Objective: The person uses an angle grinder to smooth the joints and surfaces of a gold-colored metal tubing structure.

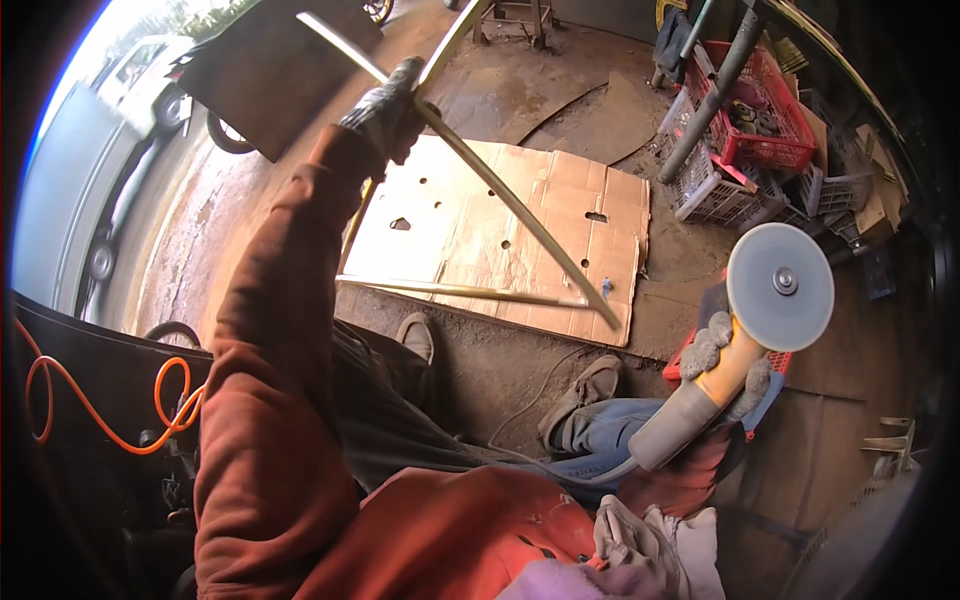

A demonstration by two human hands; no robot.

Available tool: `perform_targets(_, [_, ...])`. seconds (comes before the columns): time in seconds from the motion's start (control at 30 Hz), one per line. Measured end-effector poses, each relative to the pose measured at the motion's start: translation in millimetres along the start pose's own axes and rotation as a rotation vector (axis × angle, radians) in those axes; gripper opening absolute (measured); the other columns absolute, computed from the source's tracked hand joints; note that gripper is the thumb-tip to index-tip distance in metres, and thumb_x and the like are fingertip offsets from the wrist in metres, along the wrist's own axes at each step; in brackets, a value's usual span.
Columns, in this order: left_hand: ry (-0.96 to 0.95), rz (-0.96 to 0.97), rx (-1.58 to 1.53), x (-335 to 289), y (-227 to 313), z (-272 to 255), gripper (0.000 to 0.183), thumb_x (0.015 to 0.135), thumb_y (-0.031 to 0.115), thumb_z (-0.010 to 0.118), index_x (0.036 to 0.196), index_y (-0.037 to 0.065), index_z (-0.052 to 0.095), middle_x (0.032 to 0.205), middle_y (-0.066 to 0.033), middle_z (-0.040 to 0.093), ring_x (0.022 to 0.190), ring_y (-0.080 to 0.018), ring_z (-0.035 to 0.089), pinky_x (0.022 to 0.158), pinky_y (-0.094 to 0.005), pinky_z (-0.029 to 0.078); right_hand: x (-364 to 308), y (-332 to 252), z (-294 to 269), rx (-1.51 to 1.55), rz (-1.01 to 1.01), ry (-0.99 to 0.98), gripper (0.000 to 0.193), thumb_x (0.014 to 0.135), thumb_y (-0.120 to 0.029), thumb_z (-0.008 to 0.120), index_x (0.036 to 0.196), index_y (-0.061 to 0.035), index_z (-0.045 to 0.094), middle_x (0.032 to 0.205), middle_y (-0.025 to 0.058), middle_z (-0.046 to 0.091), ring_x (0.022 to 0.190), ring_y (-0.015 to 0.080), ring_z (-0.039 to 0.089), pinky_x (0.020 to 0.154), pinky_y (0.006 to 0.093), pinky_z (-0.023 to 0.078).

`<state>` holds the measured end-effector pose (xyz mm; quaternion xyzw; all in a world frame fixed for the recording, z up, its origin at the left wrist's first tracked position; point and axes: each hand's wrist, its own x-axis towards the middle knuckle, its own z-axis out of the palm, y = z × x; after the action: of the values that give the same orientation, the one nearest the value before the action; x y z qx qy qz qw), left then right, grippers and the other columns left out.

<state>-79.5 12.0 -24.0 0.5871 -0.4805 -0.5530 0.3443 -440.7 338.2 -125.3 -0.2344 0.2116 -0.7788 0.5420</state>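
My gloved left hand (388,115) is closed around a corner of a metal frame (510,205) made of thin straight bars, raised in front of me. One bar slants down to the right over a flat cardboard sheet (560,185), and a second bar (470,293) runs across the sheet's near edge. On the right, my gloved right hand (706,348) grips an angle grinder (728,372) with an orange and grey body. Its round pale disc (760,285) faces up, apart from the frame. Whether the disc is spinning, I cannot tell.
Red and grey plastic crates (765,120) with loose parts are stacked at the far right, beside a slanted metal pole (712,95). An orange coiled hose (75,385) hangs at the left. A vehicle (80,190) stands outside. My shoes (590,385) rest near the cardboard.
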Motion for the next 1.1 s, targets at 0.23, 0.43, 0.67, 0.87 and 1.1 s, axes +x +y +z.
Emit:
perform_targets(0.23, [-0.261,-0.068,0.255,1.2,-28.2,44.2,0.066,0.085,0.074,0.048,0.061,0.013,0.052,0.049,-0.0022,0.046,0.034,-0.0125,0.037,0.032,-0.0277,0.029,-23.2,8.9,-0.1,-0.035,0.005,0.014,0.064,0.081,-0.036,0.068,0.125,0.0006,0.039,0.101,0.0131,0.05,0.075,0.0247,0.056,0.063,0.0375,0.052])
perform_targets(0.43, [-0.47,0.284,0.754,13.1,-82.4,70.7,0.065,0.091,0.07,0.041,0.061,0.014,0.053,0.05,0.0038,0.038,0.039,-0.0094,0.03,0.038,-0.0276,0.025,-29.0,10.4,4.1,-0.09,0.033,0.007,0.066,0.079,-0.038,0.068,0.124,0.0014,0.04,0.1,0.014,0.05,0.072,0.0253,0.056,0.059,0.0377,0.051])
perform_targets(0.67, [-0.598,-0.056,0.806,-18.8,-102.1,106.3,0.062,0.085,0.07,0.052,0.057,0.015,0.059,0.047,0.0029,0.044,0.038,-0.0074,0.033,0.038,-0.0245,0.024,-37.0,13.0,2.1,-0.149,0.05,0.015,0.07,0.076,-0.041,0.068,0.123,0.0023,0.041,0.098,0.0151,0.049,0.069,0.0261,0.055,0.056,0.038,0.05])
perform_targets(0.87, [-0.572,-0.066,0.959,-1.9,-158.0,127.3,0.06,0.085,0.068,0.052,0.063,0.013,0.062,0.052,0.0005,0.049,0.044,-0.0106,0.04,0.044,-0.0282,0.03,-17.3,15.5,9.6,-0.191,0.077,0.012,0.073,0.074,-0.043,0.068,0.123,0.0031,0.041,0.097,0.016,0.049,0.067,0.0268,0.055,0.053,0.0382,0.05])
perform_targets(1.1, [-0.426,-0.068,1.148,7.0,-209.2,138.6,0.058,0.084,0.065,0.053,0.07,0.01,0.065,0.059,-0.0023,0.056,0.051,-0.0144,0.048,0.051,-0.0325,0.037,4.7,20.7,11.4,-0.256,0.109,0.013,0.076,0.071,-0.046,0.068,0.122,0.004,0.042,0.095,0.0171,0.048,0.064,0.0275,0.054,0.049,0.0384,0.049])
